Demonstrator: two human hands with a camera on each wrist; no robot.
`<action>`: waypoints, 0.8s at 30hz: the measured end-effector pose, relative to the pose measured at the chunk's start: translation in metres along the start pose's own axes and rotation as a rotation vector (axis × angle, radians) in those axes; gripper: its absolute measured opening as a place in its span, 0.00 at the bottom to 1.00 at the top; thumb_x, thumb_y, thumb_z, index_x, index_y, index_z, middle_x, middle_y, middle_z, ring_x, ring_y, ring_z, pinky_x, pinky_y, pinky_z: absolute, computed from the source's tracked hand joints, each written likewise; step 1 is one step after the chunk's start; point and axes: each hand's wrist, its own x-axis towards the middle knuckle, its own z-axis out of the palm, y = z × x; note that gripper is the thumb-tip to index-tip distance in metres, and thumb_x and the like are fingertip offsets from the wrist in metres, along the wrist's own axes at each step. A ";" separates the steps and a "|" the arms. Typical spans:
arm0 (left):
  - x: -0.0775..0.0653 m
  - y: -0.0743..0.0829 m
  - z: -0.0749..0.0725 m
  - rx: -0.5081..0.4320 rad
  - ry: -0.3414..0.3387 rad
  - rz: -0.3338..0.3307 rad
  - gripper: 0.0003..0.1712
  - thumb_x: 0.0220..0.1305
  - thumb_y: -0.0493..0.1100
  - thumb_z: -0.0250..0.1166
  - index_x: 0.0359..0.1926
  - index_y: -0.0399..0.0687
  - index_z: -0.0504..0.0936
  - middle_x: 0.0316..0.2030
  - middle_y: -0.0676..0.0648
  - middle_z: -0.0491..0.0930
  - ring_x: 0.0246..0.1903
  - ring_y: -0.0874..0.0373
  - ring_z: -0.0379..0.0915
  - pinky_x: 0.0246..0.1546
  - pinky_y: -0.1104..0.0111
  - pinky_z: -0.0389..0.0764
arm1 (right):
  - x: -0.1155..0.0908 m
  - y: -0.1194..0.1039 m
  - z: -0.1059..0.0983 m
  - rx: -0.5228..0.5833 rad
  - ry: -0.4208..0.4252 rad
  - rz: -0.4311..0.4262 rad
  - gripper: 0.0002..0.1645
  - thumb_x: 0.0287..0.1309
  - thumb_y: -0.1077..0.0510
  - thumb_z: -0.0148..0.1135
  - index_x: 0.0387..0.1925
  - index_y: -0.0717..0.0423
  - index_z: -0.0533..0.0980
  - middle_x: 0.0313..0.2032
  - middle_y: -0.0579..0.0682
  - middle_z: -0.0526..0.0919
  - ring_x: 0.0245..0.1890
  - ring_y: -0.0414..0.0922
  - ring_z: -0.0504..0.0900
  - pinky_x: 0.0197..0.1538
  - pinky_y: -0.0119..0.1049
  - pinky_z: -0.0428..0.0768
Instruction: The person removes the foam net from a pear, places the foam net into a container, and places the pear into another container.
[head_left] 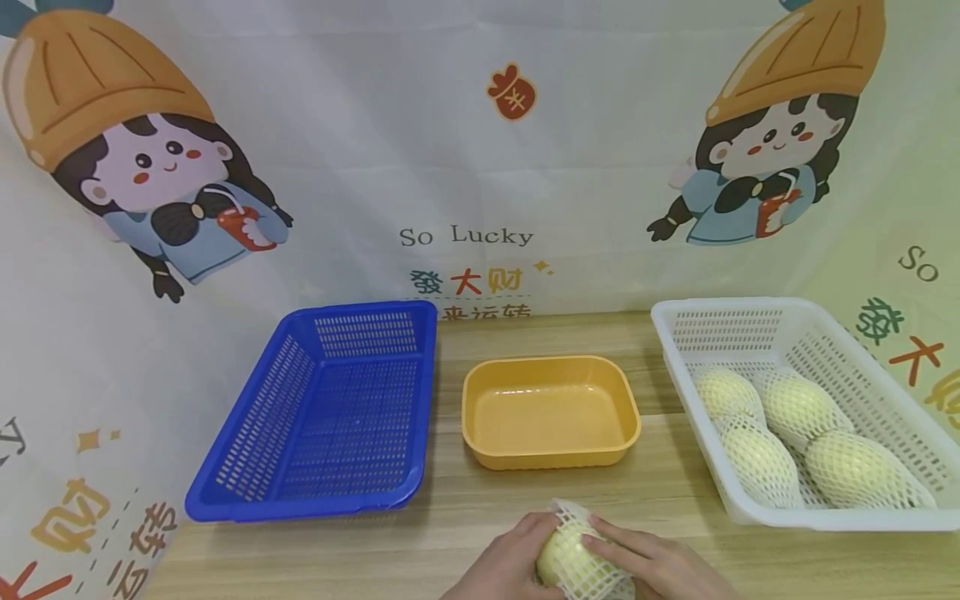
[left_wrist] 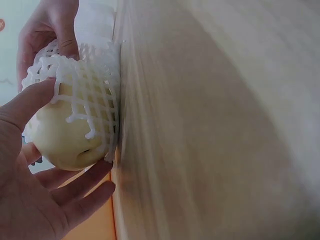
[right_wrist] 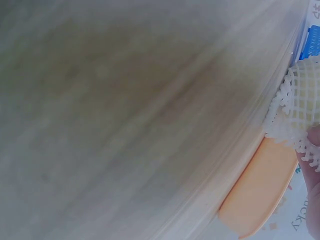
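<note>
At the front of the table both hands hold a pale yellow, pear-like fruit (head_left: 553, 560) in a white foam net (head_left: 588, 567). My left hand (head_left: 506, 560) grips the fruit, thumb on one side and fingers around the other. In the left wrist view the fruit's lower end (left_wrist: 65, 135) is bare, with a small dark hollow, and the net's ragged edge lies partway along it. From the far side my right hand (left_wrist: 52, 22) pinches the foam net. Only part of the right hand (right_wrist: 312, 185) shows at the edge of the right wrist view.
A yellow tray (head_left: 551, 460) stands just beyond the hands. On the left is a blue basket (head_left: 416, 450) with nothing in it. The white basket (head_left: 705, 454) on the right holds several netted fruits (head_left: 757, 462). A printed cloth (head_left: 465, 167) hangs behind the wooden table (head_left: 450, 542).
</note>
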 end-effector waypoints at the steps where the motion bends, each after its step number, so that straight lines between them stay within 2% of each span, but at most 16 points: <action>1: 0.001 0.000 0.000 -0.009 -0.004 -0.007 0.40 0.41 0.46 0.71 0.58 0.48 0.65 0.53 0.51 0.66 0.50 0.60 0.65 0.49 0.68 0.68 | 0.000 0.000 0.000 -0.007 0.000 -0.003 0.34 0.48 0.62 0.61 0.60 0.58 0.63 0.59 0.56 0.63 0.16 0.21 0.48 0.17 0.11 0.57; 5: 0.003 0.000 0.003 0.017 0.003 -0.002 0.41 0.38 0.46 0.72 0.56 0.47 0.66 0.52 0.52 0.67 0.50 0.61 0.64 0.49 0.68 0.67 | 0.001 0.001 -0.001 -0.039 0.007 -0.025 0.40 0.37 0.73 0.58 0.59 0.58 0.64 0.59 0.56 0.64 0.17 0.22 0.48 0.18 0.11 0.56; 10: 0.005 -0.001 0.006 0.049 0.022 0.010 0.39 0.36 0.46 0.73 0.53 0.46 0.68 0.47 0.54 0.69 0.45 0.64 0.66 0.45 0.71 0.70 | 0.000 0.003 0.000 -0.059 0.022 -0.046 0.42 0.33 0.75 0.57 0.58 0.59 0.65 0.58 0.56 0.65 0.18 0.23 0.50 0.20 0.10 0.57; 16: 0.004 0.001 0.004 0.000 0.019 -0.064 0.42 0.35 0.48 0.73 0.55 0.47 0.66 0.43 0.55 0.66 0.35 0.67 0.66 0.35 0.74 0.72 | 0.001 0.005 0.001 -0.084 0.045 -0.089 0.44 0.27 0.77 0.56 0.57 0.61 0.66 0.57 0.58 0.66 0.20 0.25 0.53 0.23 0.10 0.58; 19: 0.001 0.003 0.002 0.010 0.042 -0.076 0.45 0.34 0.47 0.74 0.57 0.47 0.64 0.44 0.53 0.65 0.35 0.65 0.68 0.35 0.73 0.73 | 0.001 0.003 -0.001 -0.105 0.039 -0.075 0.44 0.28 0.76 0.56 0.58 0.59 0.66 0.57 0.56 0.67 0.19 0.25 0.54 0.22 0.10 0.57; 24: -0.003 0.004 -0.003 0.050 0.098 -0.055 0.46 0.32 0.47 0.74 0.57 0.48 0.65 0.43 0.53 0.65 0.35 0.64 0.67 0.33 0.73 0.72 | 0.002 -0.001 -0.005 -0.141 0.026 -0.056 0.41 0.35 0.70 0.59 0.58 0.56 0.65 0.57 0.53 0.67 0.18 0.24 0.53 0.20 0.10 0.55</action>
